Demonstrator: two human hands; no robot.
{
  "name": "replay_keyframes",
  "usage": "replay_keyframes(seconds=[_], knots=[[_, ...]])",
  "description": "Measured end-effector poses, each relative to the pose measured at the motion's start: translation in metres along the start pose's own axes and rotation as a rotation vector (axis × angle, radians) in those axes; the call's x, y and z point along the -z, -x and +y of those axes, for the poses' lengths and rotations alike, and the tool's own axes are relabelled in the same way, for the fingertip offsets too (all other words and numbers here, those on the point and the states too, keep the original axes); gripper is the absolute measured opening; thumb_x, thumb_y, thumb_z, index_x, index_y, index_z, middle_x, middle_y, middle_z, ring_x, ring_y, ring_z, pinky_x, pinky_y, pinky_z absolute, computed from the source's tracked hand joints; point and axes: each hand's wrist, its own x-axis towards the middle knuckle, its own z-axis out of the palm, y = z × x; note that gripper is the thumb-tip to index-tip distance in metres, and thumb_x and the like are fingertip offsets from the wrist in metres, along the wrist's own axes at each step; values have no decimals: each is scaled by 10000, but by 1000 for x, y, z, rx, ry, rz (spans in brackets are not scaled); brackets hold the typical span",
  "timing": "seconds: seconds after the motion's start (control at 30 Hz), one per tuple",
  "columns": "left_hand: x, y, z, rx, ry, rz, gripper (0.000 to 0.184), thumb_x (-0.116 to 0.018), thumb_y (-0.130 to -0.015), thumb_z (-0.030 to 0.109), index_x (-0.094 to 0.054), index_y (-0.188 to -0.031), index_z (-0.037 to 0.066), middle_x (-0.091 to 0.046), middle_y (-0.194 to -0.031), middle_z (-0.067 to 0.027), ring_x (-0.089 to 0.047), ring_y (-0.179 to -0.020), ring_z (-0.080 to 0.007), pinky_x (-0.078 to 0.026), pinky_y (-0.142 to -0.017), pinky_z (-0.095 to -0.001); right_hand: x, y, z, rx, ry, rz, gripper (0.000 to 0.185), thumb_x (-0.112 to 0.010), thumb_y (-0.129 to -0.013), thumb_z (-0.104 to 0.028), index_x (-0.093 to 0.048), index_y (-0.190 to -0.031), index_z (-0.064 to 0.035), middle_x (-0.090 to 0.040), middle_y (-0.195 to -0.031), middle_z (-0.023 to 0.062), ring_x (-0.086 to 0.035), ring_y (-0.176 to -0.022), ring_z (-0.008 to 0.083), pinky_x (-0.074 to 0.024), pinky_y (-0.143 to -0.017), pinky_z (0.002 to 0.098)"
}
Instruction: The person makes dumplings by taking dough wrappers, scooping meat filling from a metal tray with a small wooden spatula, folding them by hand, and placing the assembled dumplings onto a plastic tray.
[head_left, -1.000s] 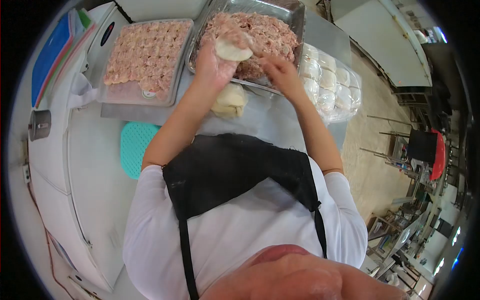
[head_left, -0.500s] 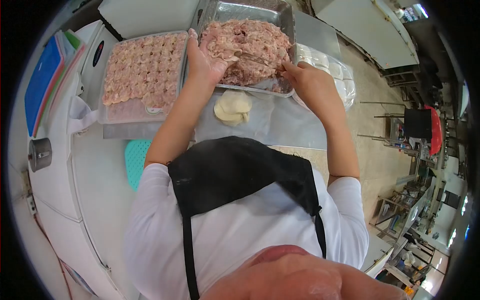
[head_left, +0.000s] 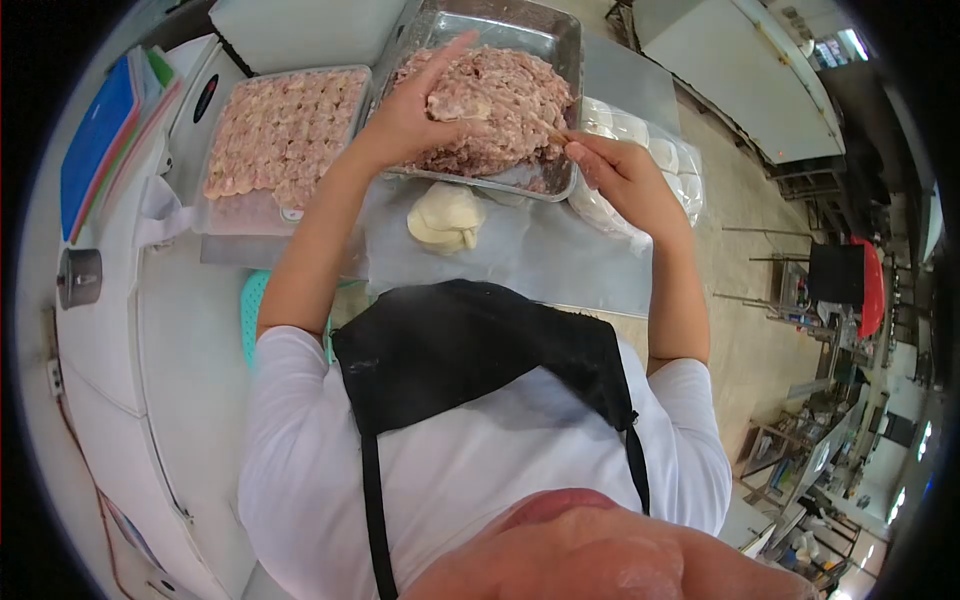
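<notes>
My left hand (head_left: pixel 405 118) is over the left side of the metal tray (head_left: pixel 575 60), thumb and fingers curved around a meat-covered dough wrapper (head_left: pixel 458 103). The wrapper's edges blend into the minced meat (head_left: pixel 515 75) behind it. At the tray's right edge, my right hand (head_left: pixel 615 170) grips a thin, flat stick (head_left: pixel 545 128), its far end pointing toward the wrapper and blurred. Just below the tray lies a stack of pale round dough wrappers (head_left: pixel 445 217), on the metal table (head_left: pixel 590 275).
Left of the tray is a clear plastic container (head_left: pixel 245 215) with rows of meat-topped pieces. White dough pieces in plastic wrap (head_left: pixel 630 128) sit at the right. A turquoise perforated item (head_left: pixel 253 315) is at lower left, beside a white appliance (head_left: pixel 185 370).
The wrapper in my left hand was pale and bare on top; now meat covers it. My right hand has moved right and down, and the stick has drawn back from the wrapper.
</notes>
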Motion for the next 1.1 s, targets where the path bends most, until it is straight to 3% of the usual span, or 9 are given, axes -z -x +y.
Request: replay_keyframes(seconds=[0.2, 0.3, 0.4, 0.5, 0.6, 0.67, 0.8, 0.97, 1.1], knots=[[9, -7, 7, 107, -161, -401, 476, -736, -730, 120, -612, -1187, 67, -626, -1141, -78, -560, -1092, -190, -413, -980, -318, -8, -6, 29, 217, 57, -74, 342, -575, -948, -235, -609, -1190, 4, -692, -1041, 125, -625, -877, 164, -478, -794, 278], [-3, 3, 2, 202, -339, -366, 487, -747, -722, 172, -605, -1171, 45, -627, -1124, -106, -584, -1048, -221, -442, -946, -333, -8, -25, 69, 209, 53, -148, 299, -608, -910, -239, -651, -1126, -37, -673, -1042, 163, -647, -932, 300, -494, -819, 346], [-17, 13, -29, 438, -273, -169, 499, -737, -735, 235, -605, -1179, 48, -623, -1126, -127, -585, -1043, -245, -460, -914, -348, 9, -38, 82, 242, 343, -87, 264, -596, -908, -226, -650, -1119, -76, -674, -983, 143, -632, -894, 329, -501, -788, 382], [-26, 17, -40, 409, -403, -39, 500, -722, -764, 286, -608, -1182, 38, -614, -1181, -167, -635, -942, -250, -521, -832, -347, -1, -20, 56, 265, 411, 78, 236, -570, -915, -227, -631, -1116, -120, -659, -940, 136, -615, -878, 356, -497, -770, 419], [-28, 11, -46, 471, -564, -138, 573, -720, -770, 288, -555, -1261, 45, -596, -1221, -175, -637, -935, -256, -524, -801, -337, -35, -40, 118, 360, 298, 61, 231, -559, -930, -239, -616, -1124, -127, -658, -947, 150, -632, -856, 341, -497, -761, 406], [-29, 24, -55, 445, -523, -52, 603, -721, -775, 292, -526, -1293, 54, -615, -1191, -153, -639, -919, -242, -519, -783, -331, -20, -43, 129, 83, 531, -91, 231, -567, -923, -234, -631, -1124, -140, -659, -994, 162, -633, -878, 336, -500, -775, 402], [-17, 29, -5, 619, -116, -11, 491, -730, -787, 218, -559, -1225, 80, -648, -1063, -121, -600, -970, -202, -477, -841, -336, 12, -24, 123, 83, 398, -65, 254, -564, -927, -253, -653, -1116, -110, -668, -1022, 163, -642, -943, 307, -496, -812, 379], [-13, 30, 40, 237, -229, -184, 477, -730, -783, 245, -576, -1198, 65, -632, -1061, -125, -615, -888, -203, -482, -819, -319, 11, 3, 49, 225, -42, -141, 303, -579, -931, -245, -634, -1146, -40, -673, -1072, 151, -647, -977, 257, -483, -854, 331], [-4, 50, 9, 137, -497, -212, 516, -758, -749, 300, -605, -1180, 59, -638, -1026, -157, -615, -933, -265, -473, -862, -339, -9, -10, 37, 392, 245, -138, 283, -601, -915, -246, -658, -1122, -61, -673, -995, 141, -652, -874, 268, -497, -781, 333]])
